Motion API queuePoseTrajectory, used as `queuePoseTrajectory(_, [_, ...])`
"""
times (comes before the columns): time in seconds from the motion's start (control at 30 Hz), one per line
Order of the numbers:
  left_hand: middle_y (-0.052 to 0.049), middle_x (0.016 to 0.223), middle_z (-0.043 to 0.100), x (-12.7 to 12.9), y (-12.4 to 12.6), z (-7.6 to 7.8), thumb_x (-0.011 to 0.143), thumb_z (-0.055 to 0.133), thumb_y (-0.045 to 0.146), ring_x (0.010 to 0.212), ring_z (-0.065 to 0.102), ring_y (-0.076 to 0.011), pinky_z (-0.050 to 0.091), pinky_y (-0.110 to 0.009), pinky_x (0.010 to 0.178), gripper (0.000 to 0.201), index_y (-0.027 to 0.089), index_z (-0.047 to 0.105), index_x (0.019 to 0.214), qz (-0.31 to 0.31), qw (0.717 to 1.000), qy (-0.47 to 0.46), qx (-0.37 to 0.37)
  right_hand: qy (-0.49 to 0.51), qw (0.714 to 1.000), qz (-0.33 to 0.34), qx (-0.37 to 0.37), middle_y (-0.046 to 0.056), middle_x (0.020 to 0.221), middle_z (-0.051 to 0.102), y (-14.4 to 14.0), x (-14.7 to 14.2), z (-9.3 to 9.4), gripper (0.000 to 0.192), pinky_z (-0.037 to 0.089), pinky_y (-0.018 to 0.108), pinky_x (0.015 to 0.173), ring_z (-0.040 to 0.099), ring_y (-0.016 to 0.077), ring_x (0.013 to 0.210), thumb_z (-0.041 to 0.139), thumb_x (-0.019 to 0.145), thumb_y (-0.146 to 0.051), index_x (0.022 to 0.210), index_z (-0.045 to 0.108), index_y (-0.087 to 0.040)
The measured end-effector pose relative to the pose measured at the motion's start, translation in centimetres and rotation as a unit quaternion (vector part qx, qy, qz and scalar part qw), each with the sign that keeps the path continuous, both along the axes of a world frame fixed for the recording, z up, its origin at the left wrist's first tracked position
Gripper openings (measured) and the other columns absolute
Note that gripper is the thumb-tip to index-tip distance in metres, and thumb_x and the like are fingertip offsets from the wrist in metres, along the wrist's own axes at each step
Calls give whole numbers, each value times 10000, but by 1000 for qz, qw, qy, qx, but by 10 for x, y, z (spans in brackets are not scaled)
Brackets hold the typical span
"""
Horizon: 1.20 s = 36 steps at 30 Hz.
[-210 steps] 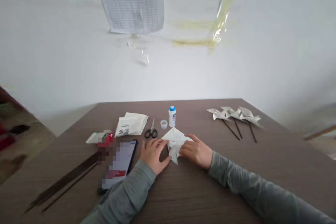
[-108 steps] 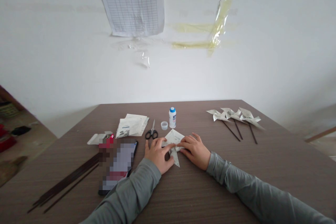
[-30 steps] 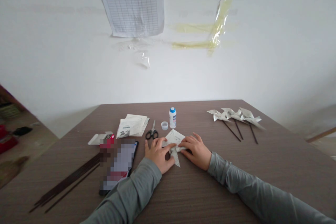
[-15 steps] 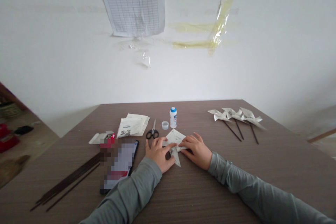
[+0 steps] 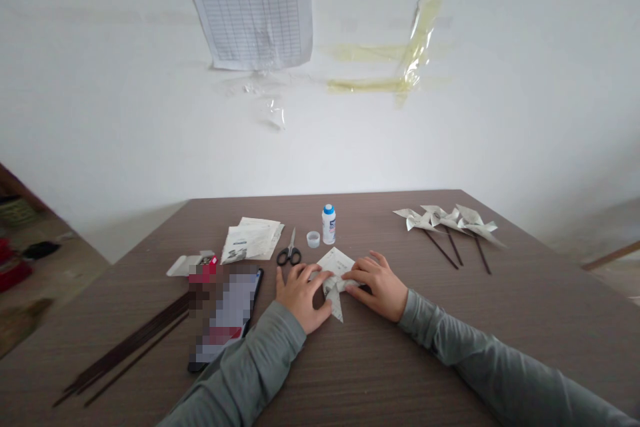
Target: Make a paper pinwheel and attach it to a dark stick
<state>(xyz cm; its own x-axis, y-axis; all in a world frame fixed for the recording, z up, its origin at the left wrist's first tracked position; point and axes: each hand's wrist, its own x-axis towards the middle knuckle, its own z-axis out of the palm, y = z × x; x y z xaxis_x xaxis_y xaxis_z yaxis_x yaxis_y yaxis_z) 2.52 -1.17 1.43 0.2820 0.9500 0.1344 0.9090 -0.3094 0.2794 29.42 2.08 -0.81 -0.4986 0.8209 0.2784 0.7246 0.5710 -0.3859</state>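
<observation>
A white printed paper piece (image 5: pixel 335 267), partly folded into pointed flaps, lies flat on the brown table (image 5: pixel 350 373) in front of me. My left hand (image 5: pixel 300 293) presses on its left side with the fingers spread over the fold. My right hand (image 5: pixel 379 285) rests on its right side, fingertips pinching a flap toward the centre. One pointed flap sticks out toward me between the two hands. Both sleeves are grey.
Behind the paper stand a small white glue bottle (image 5: pixel 328 223), its loose cap (image 5: pixel 313 239) and black scissors (image 5: pixel 289 252). A paper stack (image 5: pixel 250 239), a phone (image 5: pixel 227 315) and dark sticks (image 5: pixel 130 347) lie left. Finished paper pinwheels (image 5: pixel 450 220) lie at the far right.
Over the seven seconds my hands folded the paper's flaps inward, making it more compact. In the last second they have barely shifted on it.
</observation>
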Motion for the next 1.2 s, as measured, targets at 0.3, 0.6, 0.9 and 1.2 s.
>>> queuePoseTrajectory(0.3, [-99, 1782, 858, 2, -1, -5, 1007, 944, 326, 1719, 687, -549, 348, -991, 1534, 653, 427, 914, 1652, 10, 1000, 0, 13, -21, 1000, -14, 11, 122, 1319, 847, 2, -3, -2, 263, 526, 773, 1428, 825, 424, 1301, 942, 1163, -511, 1406, 1023, -450])
queuePoseTrajectory(0.6, [-90, 1806, 848, 5, 1, -10, 1017, 921, 310, 1734, 670, -555, 359, -994, 1522, 674, 443, 898, 1677, 7, 1000, 7, 10, -19, 999, -26, 17, 111, 1340, 805, 10, 12, -20, 284, 585, 670, 1352, 728, 359, 1309, 907, 1225, -553, 1468, 1019, -458])
queuePoseTrajectory(0.9, [-80, 1817, 837, 5, 3, -13, 1017, 931, 331, 1747, 656, -545, 338, -987, 1542, 689, 460, 886, 1692, 5, 1000, 15, 11, 29, 999, -23, 26, 138, 1486, 833, 23, 18, -43, 312, 581, 683, 1354, 737, 379, 1397, 775, 1299, -523, 1439, 1030, -409])
queuePoseTrajectory(1.2, [-82, 1812, 837, 4, 5, -17, 1024, 931, 376, 1745, 649, -578, 325, -1050, 1511, 668, 459, 894, 1686, 4, 1000, 2, 8, -13, 998, -12, 55, 147, 1600, 817, 27, 16, -47, 294, 543, 747, 1396, 732, 404, 1436, 894, 1229, -611, 1387, 1024, -401])
